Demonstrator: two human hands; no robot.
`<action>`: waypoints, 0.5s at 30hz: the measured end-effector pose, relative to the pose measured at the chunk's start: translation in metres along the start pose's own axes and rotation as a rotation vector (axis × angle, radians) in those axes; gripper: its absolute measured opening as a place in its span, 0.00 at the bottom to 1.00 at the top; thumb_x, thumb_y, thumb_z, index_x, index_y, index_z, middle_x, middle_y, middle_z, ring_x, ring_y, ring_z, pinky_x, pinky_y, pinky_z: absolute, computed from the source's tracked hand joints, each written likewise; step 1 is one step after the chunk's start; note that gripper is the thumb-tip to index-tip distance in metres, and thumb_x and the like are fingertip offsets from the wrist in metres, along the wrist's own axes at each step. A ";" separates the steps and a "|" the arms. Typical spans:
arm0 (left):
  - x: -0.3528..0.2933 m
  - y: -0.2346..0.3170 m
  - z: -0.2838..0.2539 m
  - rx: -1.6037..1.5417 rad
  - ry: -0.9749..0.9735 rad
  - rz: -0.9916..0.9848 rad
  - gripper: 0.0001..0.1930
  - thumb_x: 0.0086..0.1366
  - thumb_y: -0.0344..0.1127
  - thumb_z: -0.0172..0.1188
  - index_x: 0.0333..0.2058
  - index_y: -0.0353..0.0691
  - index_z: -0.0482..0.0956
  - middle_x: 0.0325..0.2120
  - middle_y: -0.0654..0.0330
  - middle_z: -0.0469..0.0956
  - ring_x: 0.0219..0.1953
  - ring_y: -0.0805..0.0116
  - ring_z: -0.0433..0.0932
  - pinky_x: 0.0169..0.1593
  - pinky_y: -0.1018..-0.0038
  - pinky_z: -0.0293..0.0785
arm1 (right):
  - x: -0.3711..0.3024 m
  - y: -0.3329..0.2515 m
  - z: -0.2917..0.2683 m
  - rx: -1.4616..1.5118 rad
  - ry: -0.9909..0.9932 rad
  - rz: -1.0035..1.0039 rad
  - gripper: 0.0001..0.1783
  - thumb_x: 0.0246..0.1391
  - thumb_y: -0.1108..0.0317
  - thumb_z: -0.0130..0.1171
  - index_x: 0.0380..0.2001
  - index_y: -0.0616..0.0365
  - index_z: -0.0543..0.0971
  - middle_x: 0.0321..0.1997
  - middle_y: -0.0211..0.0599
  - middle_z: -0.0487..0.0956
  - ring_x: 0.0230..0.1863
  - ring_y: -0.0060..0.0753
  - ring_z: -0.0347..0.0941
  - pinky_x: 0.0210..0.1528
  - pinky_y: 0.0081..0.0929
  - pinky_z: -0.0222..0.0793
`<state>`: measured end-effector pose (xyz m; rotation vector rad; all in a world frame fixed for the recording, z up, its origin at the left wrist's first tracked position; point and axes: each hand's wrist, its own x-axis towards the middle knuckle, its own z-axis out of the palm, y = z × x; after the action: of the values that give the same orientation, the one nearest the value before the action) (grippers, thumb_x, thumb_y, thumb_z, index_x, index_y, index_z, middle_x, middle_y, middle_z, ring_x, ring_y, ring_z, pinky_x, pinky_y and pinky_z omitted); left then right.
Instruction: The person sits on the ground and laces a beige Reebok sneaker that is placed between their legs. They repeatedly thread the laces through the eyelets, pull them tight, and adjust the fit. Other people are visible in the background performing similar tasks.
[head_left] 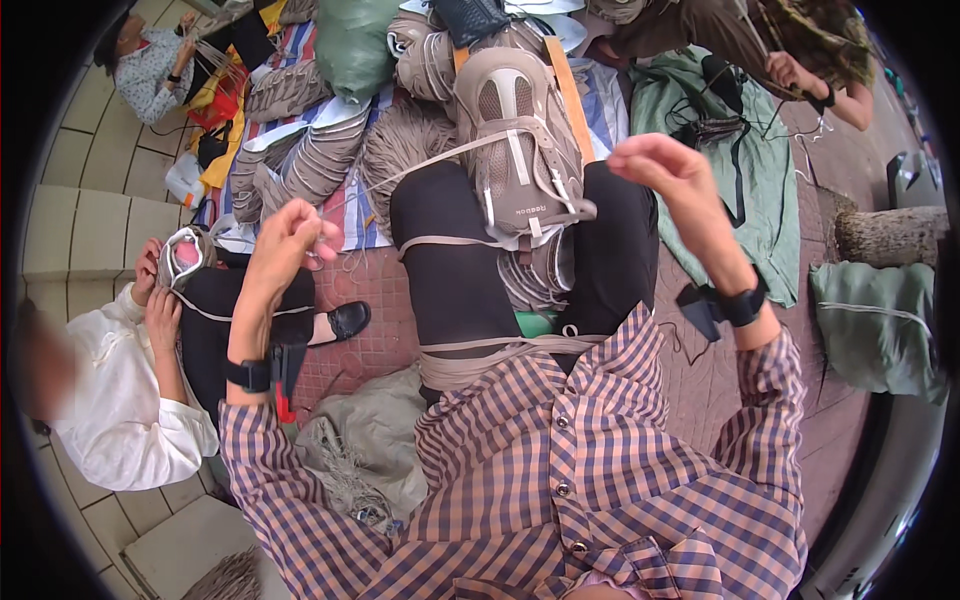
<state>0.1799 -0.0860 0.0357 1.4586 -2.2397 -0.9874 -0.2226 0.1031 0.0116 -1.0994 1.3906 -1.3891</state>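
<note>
A beige sports shoe (520,140) rests sole-up on my knees, held by a tan strap (455,240) across my black-trousered legs. My left hand (290,235) is raised to the left of the shoe, its fingers pinched on a thin thread (420,165) that runs to the shoe. Up and to the right of the shoe, my right hand (665,165) has its fingers curled; whether it grips thread I cannot tell. Both wrists wear black bands.
Stacks of beige shoe uppers and soles (320,150) lie on a striped sheet ahead. A person in white (120,390) sits at my left holding a shoe (185,255). Another person's hand (800,75) works at upper right. Green sacks (880,320) lie right, a grey sack (370,440) by my leg.
</note>
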 end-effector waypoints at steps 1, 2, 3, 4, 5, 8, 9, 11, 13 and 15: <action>-0.010 0.000 -0.003 -0.474 -0.187 -0.226 0.05 0.67 0.32 0.54 0.39 0.41 0.71 0.26 0.59 0.79 0.23 0.71 0.78 0.24 0.77 0.71 | 0.003 0.007 0.011 -0.150 -0.007 -0.073 0.12 0.61 0.68 0.57 0.46 0.61 0.78 0.42 0.32 0.81 0.45 0.21 0.76 0.50 0.21 0.71; -0.018 0.003 0.002 -0.614 -0.200 -0.173 0.08 0.67 0.33 0.56 0.42 0.40 0.70 0.25 0.61 0.79 0.22 0.76 0.76 0.24 0.82 0.69 | 0.005 0.012 0.023 -0.262 0.017 -0.099 0.13 0.60 0.67 0.59 0.46 0.60 0.77 0.41 0.33 0.80 0.42 0.25 0.76 0.47 0.23 0.71; -0.026 0.009 0.008 -0.755 -0.205 -0.119 0.12 0.67 0.34 0.58 0.46 0.40 0.69 0.25 0.62 0.78 0.21 0.81 0.74 0.24 0.86 0.68 | 0.008 0.013 0.035 -0.373 0.036 -0.130 0.13 0.59 0.67 0.60 0.45 0.59 0.77 0.39 0.35 0.79 0.39 0.29 0.77 0.44 0.26 0.72; -0.028 0.013 0.011 -0.869 -0.176 -0.079 0.15 0.67 0.34 0.57 0.50 0.37 0.68 0.26 0.59 0.79 0.20 0.80 0.74 0.23 0.89 0.67 | 0.013 0.013 0.039 -0.659 0.060 -0.288 0.12 0.56 0.67 0.61 0.42 0.59 0.76 0.38 0.37 0.76 0.38 0.35 0.75 0.42 0.30 0.70; -0.034 0.017 0.014 -1.021 -0.200 -0.062 0.14 0.66 0.32 0.58 0.48 0.36 0.69 0.26 0.58 0.79 0.21 0.79 0.75 0.25 0.87 0.70 | 0.014 0.015 0.042 -0.947 0.091 -0.443 0.12 0.54 0.67 0.62 0.40 0.58 0.75 0.37 0.39 0.74 0.37 0.42 0.74 0.39 0.35 0.69; -0.038 0.013 0.008 -1.338 -0.244 0.027 0.09 0.65 0.30 0.58 0.43 0.35 0.74 0.28 0.56 0.80 0.26 0.71 0.79 0.32 0.79 0.77 | 0.018 0.028 0.053 -1.008 0.009 -0.630 0.12 0.48 0.68 0.63 0.35 0.56 0.73 0.37 0.41 0.70 0.41 0.51 0.69 0.39 0.41 0.66; -0.042 0.021 0.009 -1.409 -0.248 0.052 0.08 0.65 0.29 0.58 0.42 0.35 0.75 0.29 0.55 0.80 0.29 0.67 0.81 0.36 0.75 0.79 | 0.020 0.036 0.054 -1.030 -0.045 -0.685 0.12 0.47 0.70 0.63 0.35 0.55 0.73 0.38 0.41 0.70 0.43 0.51 0.68 0.39 0.42 0.65; -0.041 0.031 0.009 -1.460 -0.336 0.124 0.08 0.64 0.28 0.58 0.41 0.34 0.76 0.32 0.53 0.82 0.35 0.62 0.82 0.44 0.68 0.80 | 0.022 0.031 0.056 -0.991 -0.070 -0.714 0.08 0.52 0.70 0.60 0.34 0.59 0.73 0.38 0.43 0.73 0.42 0.46 0.71 0.41 0.36 0.68; -0.040 0.045 0.013 -1.498 -0.375 0.181 0.11 0.63 0.28 0.59 0.45 0.34 0.76 0.36 0.52 0.82 0.40 0.60 0.82 0.48 0.64 0.79 | 0.022 0.024 0.053 -0.327 -0.141 -0.271 0.06 0.54 0.71 0.58 0.34 0.60 0.74 0.37 0.43 0.76 0.39 0.42 0.74 0.41 0.32 0.69; -0.035 0.059 0.013 -1.483 -0.360 0.222 0.14 0.63 0.29 0.60 0.48 0.34 0.75 0.40 0.51 0.82 0.42 0.58 0.82 0.50 0.62 0.78 | 0.024 0.015 0.052 -0.061 -0.121 -0.100 0.05 0.55 0.72 0.57 0.35 0.60 0.75 0.36 0.42 0.78 0.37 0.38 0.75 0.41 0.29 0.69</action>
<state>0.1468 -0.0353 0.0708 0.3408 -1.0415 -2.1603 -0.1781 0.0675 -0.0041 -1.2870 1.3130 -1.3344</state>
